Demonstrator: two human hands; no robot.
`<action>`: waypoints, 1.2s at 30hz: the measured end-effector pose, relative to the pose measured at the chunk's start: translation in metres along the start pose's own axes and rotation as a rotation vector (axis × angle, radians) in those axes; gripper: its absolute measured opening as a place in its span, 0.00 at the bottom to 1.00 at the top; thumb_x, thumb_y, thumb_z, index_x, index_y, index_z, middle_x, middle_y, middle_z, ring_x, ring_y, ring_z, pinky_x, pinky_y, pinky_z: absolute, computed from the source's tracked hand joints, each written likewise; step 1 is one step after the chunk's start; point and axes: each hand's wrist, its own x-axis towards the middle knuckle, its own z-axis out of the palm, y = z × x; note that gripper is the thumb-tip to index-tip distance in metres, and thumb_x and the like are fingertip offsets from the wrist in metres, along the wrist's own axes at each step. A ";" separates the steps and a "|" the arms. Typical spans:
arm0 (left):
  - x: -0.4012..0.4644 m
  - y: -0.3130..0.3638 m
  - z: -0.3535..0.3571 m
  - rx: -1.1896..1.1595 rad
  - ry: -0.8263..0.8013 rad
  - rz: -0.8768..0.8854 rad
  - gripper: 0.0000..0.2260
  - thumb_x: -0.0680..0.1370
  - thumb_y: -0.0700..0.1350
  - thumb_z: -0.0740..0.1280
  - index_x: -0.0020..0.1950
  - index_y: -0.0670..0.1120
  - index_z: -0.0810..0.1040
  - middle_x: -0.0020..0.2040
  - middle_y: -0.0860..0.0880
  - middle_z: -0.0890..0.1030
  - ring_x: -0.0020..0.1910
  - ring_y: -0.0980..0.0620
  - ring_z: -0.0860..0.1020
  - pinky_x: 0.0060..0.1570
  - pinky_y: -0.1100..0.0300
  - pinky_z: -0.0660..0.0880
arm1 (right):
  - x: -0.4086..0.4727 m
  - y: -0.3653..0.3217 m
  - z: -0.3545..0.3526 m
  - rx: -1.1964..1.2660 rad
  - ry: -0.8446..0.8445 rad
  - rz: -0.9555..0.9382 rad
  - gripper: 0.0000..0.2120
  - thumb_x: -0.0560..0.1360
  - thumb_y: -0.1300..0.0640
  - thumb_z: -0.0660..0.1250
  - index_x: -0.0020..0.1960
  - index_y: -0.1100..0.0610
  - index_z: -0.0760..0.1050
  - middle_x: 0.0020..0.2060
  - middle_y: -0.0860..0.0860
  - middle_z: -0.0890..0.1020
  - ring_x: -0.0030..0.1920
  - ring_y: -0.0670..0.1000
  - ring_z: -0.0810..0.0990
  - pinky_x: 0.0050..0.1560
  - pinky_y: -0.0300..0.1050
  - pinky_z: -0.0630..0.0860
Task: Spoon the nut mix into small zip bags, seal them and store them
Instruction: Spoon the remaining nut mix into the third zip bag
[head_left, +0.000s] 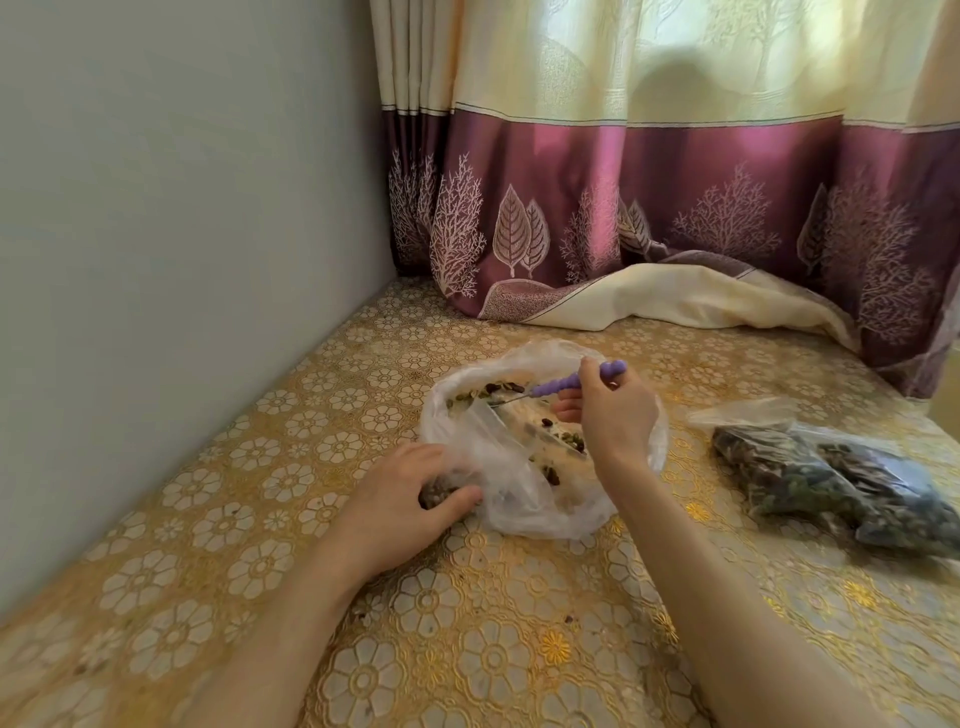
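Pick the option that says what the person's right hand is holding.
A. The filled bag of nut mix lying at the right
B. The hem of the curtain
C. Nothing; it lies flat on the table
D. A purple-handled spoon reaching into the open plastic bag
D: the right hand grips the purple-handled spoon, whose metal end reaches into the open plastic bag; the filled bag lies apart, untouched.

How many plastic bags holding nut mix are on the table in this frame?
3. A big open bag at centre, a small bag under the left hand, and filled bags at right, possibly more than one.
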 end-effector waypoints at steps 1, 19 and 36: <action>0.000 0.000 0.000 -0.003 0.005 0.001 0.15 0.75 0.59 0.64 0.60 0.57 0.76 0.45 0.74 0.65 0.50 0.64 0.65 0.46 0.77 0.60 | 0.001 -0.001 -0.001 0.003 0.004 -0.011 0.18 0.79 0.60 0.59 0.31 0.59 0.73 0.26 0.51 0.83 0.25 0.50 0.78 0.28 0.42 0.77; 0.000 -0.003 0.002 -0.003 0.039 0.024 0.16 0.75 0.60 0.62 0.54 0.52 0.78 0.43 0.66 0.70 0.44 0.67 0.66 0.41 0.76 0.60 | 0.019 0.011 0.001 0.242 0.134 0.362 0.14 0.76 0.66 0.61 0.33 0.62 0.76 0.23 0.53 0.81 0.23 0.47 0.80 0.26 0.35 0.76; 0.000 -0.003 0.003 0.002 0.049 -0.016 0.19 0.74 0.61 0.62 0.53 0.47 0.78 0.46 0.55 0.74 0.48 0.59 0.69 0.44 0.73 0.62 | 0.017 0.019 0.001 0.338 -0.005 0.439 0.16 0.80 0.65 0.57 0.37 0.67 0.77 0.37 0.61 0.85 0.33 0.51 0.81 0.36 0.36 0.80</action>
